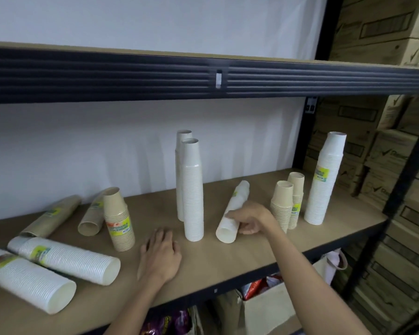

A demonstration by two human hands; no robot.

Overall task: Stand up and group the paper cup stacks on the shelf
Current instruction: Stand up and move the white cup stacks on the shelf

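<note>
My right hand (249, 218) grips a narrow white cup stack (232, 211) that lies tilted on the wooden shelf (228, 259). My left hand (161, 255) rests flat on the shelf, holding nothing. Two tall white stacks (192, 189) stand upright in the middle. Two short brown stacks (288, 201) and a wide white stack (324, 180) stand at the right. One brown stack (119, 221) stands left of centre. Two brown stacks (52, 216) lie behind it, and two wide white stacks (68, 259) lie at the front left.
The upper shelf's dark beam (203, 76) hangs low above the standing stacks. Cardboard boxes (385, 141) are piled beyond the shelf's right post. Bags and a box (259, 308) sit on the level below.
</note>
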